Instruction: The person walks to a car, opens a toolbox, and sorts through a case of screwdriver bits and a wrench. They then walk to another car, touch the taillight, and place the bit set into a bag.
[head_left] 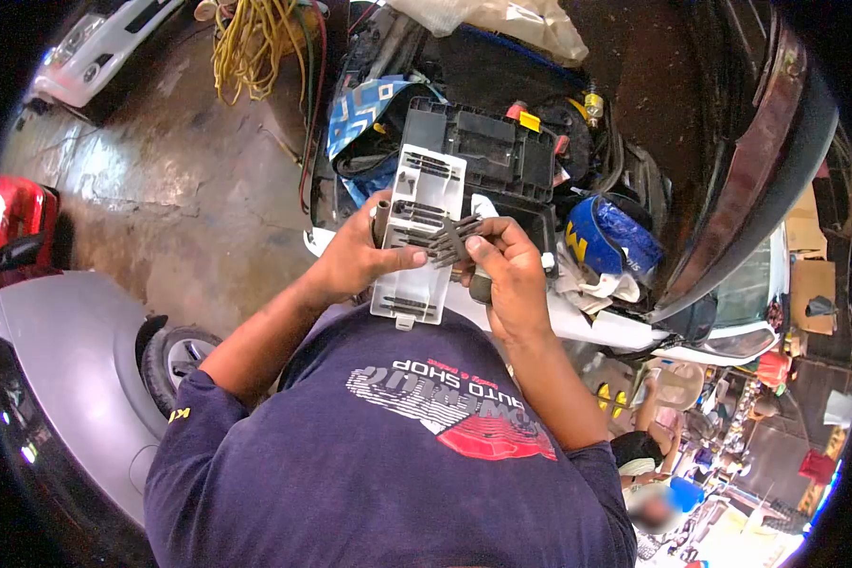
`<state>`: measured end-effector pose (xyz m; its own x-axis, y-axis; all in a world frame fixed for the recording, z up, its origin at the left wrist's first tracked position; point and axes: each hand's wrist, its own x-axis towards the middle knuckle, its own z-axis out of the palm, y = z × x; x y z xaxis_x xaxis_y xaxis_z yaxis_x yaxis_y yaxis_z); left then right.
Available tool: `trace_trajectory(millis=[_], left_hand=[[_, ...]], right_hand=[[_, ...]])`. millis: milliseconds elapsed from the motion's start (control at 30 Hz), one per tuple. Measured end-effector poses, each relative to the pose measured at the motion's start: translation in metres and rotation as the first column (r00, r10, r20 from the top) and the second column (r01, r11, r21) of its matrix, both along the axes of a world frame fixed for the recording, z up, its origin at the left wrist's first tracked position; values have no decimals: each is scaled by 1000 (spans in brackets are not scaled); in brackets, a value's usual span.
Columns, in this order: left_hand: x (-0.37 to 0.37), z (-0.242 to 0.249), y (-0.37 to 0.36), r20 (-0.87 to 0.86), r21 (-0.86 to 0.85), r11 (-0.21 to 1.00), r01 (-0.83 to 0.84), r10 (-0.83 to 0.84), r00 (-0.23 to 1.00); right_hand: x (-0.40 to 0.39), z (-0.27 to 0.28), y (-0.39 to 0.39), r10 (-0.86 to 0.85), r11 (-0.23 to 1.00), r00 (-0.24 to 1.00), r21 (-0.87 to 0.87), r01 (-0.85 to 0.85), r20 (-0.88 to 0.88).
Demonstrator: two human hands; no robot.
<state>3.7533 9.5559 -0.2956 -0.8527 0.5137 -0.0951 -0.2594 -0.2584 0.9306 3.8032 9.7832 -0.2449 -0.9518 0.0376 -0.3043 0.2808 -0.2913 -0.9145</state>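
My left hand [355, 254] is closed around the side of an open white plastic case [409, 282], its thumb lying across the compartments. Slim dark metal bits [412, 305] lie in several of the slots. A dark tube-like piece [380, 222] shows between the left fingers and the case. Pinched in my right hand [513, 270] is a fanned bunch of dark metal bits [452, 240], held over the case's middle. A dark rounded object [481, 286] shows under the right palm; what it is I cannot make out.
Just beyond the case sits an open black toolbox [483, 142] in a car's cluttered boot. A blue item with a yellow letter [615, 232] lies right of it. Yellow cord [255, 47] hangs at upper left. A silver car [71, 350] stands left; another person [648, 464] is lower right.
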Motion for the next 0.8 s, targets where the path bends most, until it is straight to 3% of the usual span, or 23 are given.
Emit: trace_trajectory(millis=[33,167,233,333,467,633,800], left_hand=[[2,-1,2,-114,11,996,-92,92,989],[6,14,4,-155,119,973,-197,214,964],[1,15,-5,-190,-93,996,-16,-2,982],[-1,12,-7,-65,-37,995,92,-94,993],[-3,6,-7,-82,-11,994,110,-110,991],[-6,8,-9,-222,-62,994,92,-104,970],[-3,22,1,-123,-63,995,71,-78,989]], right_hand=[[0,1,0,-11,1000,1000,-21,11,-9],[1,6,-1,-40,999,999,18,40,-24],[1,11,-2,-21,999,997,28,23,-78],[0,14,-5,-25,999,994,39,29,-103],[1,11,-4,-11,998,987,61,21,-162],[5,15,-9,52,971,985,238,-11,-165],[6,15,-5,101,947,982,317,-46,-160]])
